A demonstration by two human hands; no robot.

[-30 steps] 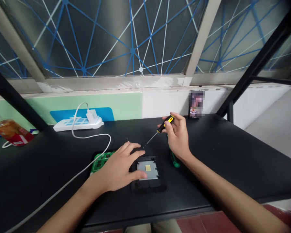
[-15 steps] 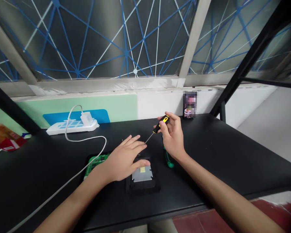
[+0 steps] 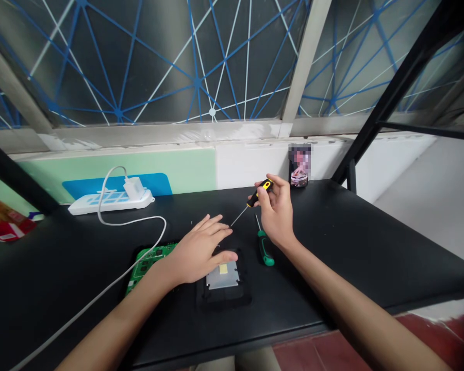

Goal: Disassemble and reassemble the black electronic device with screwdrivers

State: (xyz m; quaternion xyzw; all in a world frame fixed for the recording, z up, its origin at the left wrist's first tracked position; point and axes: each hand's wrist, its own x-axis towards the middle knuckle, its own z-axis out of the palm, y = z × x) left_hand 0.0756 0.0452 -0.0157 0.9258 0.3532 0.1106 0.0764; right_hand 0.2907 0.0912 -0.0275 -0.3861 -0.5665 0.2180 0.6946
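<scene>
My right hand (image 3: 275,208) grips a black and yellow screwdriver (image 3: 260,192) by its handle, the thin shaft slanting down to the left. Its tip is close to the fingertips of my left hand (image 3: 201,247), which is spread palm down. That hand covers the upper left part of a black plastic casing (image 3: 226,296), whose metal plate (image 3: 221,280) bears a small yellowish pad (image 3: 223,269). A green circuit board (image 3: 149,265) lies partly behind my left wrist. Below my right hand rests a second screwdriver with a green handle (image 3: 265,250).
At the back left stands a white power strip (image 3: 112,202) with a charger (image 3: 134,188) plugged in; its white cable (image 3: 133,268) crosses the desk and the board. A phone (image 3: 300,167) leans on the wall. A red and brown packet (image 3: 7,221) lies far left.
The view has shifted slightly. My right hand has risen a little with the screwdriver, uncovering more of the green-handled one and its shaft. My left hand stays spread over the casing.
</scene>
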